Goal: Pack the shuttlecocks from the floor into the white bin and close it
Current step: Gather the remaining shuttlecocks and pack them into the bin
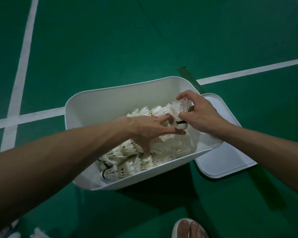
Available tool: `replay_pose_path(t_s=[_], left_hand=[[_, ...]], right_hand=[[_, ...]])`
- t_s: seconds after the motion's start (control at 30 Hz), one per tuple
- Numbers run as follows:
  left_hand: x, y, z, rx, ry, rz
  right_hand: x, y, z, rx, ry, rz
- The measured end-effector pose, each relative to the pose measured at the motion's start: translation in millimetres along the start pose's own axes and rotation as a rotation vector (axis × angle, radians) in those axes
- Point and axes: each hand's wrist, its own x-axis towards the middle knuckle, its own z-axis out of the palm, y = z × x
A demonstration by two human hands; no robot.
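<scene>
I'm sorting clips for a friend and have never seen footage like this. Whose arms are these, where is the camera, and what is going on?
The camera sits on a person's head, looking down, so the arms are their own. Both hands reach into a white bin full of shuttlecocks on a green court floor. The right hand pinches one shuttlecock; the left hand spreads over the pile. The lid lies beside the bin. A few shuttlecocks remain on the floor, bottom left.

Shuttlecocks (162,152) in bin (110,100), lid (230,157) right.
</scene>
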Motion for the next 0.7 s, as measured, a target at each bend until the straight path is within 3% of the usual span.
replay_pose_path(t_s=[0.23, 0.47, 0.7], left_hand=[[-8.6, -2.3, -4.4, -0.035, -0.005, -0.032], [-21.8, -15.6, -5.5, -0.215, 0.07, -0.12], [-29.5, -17.5, -0.7, -0.328, 0.1, -0.175]], right_hand=[[-0.4, 1.2, -1.1, -0.09, -0.006, 0.006], [1.0, -4.5, 5.6, -0.137, -0.059, 0.071], [-5.0, -2.9, 13.0, 0.058, -0.208, 0.262]])
